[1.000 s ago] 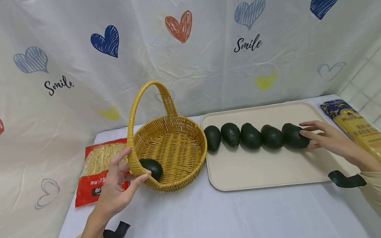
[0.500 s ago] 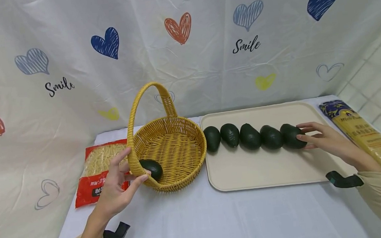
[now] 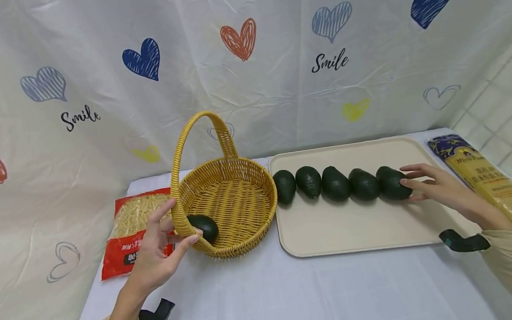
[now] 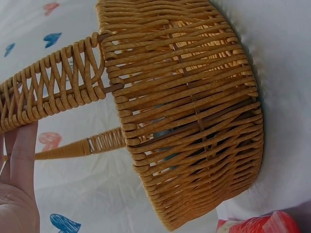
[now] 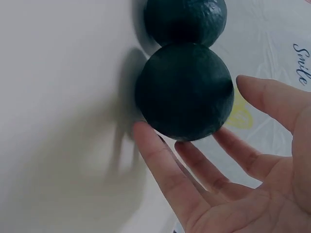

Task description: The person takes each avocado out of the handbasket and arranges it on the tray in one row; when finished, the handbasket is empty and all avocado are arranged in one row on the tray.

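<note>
A yellow wicker basket (image 3: 265,206) with a tall handle (image 3: 191,130) stands left of centre and holds one dark green avocado (image 3: 204,227). My left hand (image 3: 157,251) is at the foot of the handle. Its thumb touches the rim and its fingers lie straight along the handle (image 4: 48,97). Several more avocados lie in a row on a cream tray (image 3: 354,227). My right hand (image 3: 436,189) has straight fingers spread around the rightmost avocado (image 3: 391,182), and the fingertips touch its end (image 5: 184,92).
A red bag of noodles (image 3: 127,233) lies left of the basket. A long blue and yellow pasta packet (image 3: 484,178) lies right of the tray. A heart-print curtain hangs close behind the white table (image 3: 292,296).
My right hand has crept a little left, closing in on the rightmost avocado. The left hand and basket have stayed put.
</note>
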The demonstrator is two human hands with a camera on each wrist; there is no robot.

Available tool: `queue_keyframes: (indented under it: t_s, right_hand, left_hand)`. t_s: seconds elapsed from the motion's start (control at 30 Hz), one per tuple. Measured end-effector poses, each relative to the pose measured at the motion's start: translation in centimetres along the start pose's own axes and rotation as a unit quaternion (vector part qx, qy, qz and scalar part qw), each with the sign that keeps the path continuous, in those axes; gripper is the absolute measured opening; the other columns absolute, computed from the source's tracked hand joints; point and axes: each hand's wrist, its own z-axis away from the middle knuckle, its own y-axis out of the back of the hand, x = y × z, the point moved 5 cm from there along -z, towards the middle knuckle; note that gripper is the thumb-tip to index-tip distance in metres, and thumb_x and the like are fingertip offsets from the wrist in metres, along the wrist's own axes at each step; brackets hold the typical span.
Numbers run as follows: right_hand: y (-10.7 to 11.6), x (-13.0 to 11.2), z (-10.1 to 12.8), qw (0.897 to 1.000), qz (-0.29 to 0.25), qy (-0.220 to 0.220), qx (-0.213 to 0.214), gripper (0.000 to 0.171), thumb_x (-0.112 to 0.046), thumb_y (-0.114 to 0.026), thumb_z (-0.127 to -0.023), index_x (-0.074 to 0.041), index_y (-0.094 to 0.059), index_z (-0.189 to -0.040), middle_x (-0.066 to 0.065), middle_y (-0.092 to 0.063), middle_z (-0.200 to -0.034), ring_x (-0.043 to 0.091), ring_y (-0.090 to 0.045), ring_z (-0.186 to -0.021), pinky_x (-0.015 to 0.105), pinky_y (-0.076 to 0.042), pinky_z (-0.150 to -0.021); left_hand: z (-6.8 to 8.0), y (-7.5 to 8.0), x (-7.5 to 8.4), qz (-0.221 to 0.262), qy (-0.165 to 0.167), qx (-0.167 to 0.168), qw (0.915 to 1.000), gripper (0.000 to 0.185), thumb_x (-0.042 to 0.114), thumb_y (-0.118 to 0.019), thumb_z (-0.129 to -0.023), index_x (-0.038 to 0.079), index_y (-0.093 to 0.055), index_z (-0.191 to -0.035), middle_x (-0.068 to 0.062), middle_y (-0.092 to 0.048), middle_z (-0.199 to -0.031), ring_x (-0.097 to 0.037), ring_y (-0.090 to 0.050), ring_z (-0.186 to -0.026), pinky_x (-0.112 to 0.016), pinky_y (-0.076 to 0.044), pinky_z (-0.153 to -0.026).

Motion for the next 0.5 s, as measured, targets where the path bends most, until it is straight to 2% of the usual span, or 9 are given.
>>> queue_keyframes:
  t_s: [0.17, 0.27, 0.4, 0.43, 0.5]
  right_hand:
    - [0.3, -0.1, 0.2, 1.000, 0.009, 0.001, 0.005, 0.061, -0.026, -0.052, -0.112, 0.010, -0.030, -0.156, 0.038, -0.042, -0.147, 0.004, -0.071, -0.090, 0.017, -0.055, -0.078]
    - [0.6, -0.7, 0.4, 0.999, 0.023, 0.015, 0.024, 0.058, -0.025, -0.054, -0.111, 0.008, -0.033, -0.154, 0.037, -0.043, -0.146, -0.007, -0.064, -0.091, 0.019, -0.058, -0.076]
    - [1.3, -3.2, 0.4, 0.992, 0.069, 0.075, 0.074, 0.049, -0.018, -0.061, -0.107, 0.007, -0.046, -0.146, 0.034, -0.051, -0.141, -0.021, -0.050, -0.096, 0.015, -0.054, -0.072]
    - [1.4, -4.1, 0.4, 0.988, 0.084, 0.092, 0.086, 0.047, -0.016, -0.063, -0.106, 0.006, -0.049, -0.144, 0.033, -0.052, -0.140, -0.021, -0.049, -0.097, 0.011, -0.051, -0.072]
    - [1.6, -6.2, 0.3, 0.981, 0.110, 0.123, 0.102, 0.044, -0.013, -0.066, -0.104, 0.006, -0.052, -0.142, 0.032, -0.054, -0.138, -0.006, -0.061, -0.103, 0.004, -0.043, -0.074]
  left_hand:
    - [-0.1, 0.0, 0.0, 0.001, -0.004, 0.001, 1.0000, 0.085, -0.010, -0.079, -0.086, -0.009, -0.028, -0.154, -0.004, -0.072, -0.111, -0.004, -0.069, -0.107, -0.018, -0.058, -0.085]
    - [-0.1, 0.0, 0.1, -0.002, -0.001, -0.001, 1.0000, 0.086, -0.011, -0.079, -0.085, -0.009, -0.028, -0.154, -0.004, -0.071, -0.111, -0.004, -0.069, -0.107, -0.018, -0.059, -0.085]
    - [-0.1, 0.0, 0.1, -0.008, 0.013, -0.004, 0.9999, 0.092, -0.020, -0.079, -0.078, -0.007, -0.027, -0.154, -0.003, -0.071, -0.111, -0.002, -0.068, -0.108, -0.018, -0.059, -0.085]
    - [-0.1, 0.0, 0.1, -0.009, 0.018, -0.004, 0.9998, 0.094, -0.023, -0.078, -0.077, -0.007, -0.027, -0.155, -0.002, -0.071, -0.112, -0.002, -0.068, -0.109, -0.018, -0.059, -0.085]
    - [-0.2, 0.0, 0.1, -0.013, 0.019, -0.003, 0.9997, 0.097, -0.027, -0.077, -0.073, -0.007, -0.028, -0.155, -0.003, -0.072, -0.111, -0.002, -0.068, -0.108, -0.019, -0.059, -0.085]
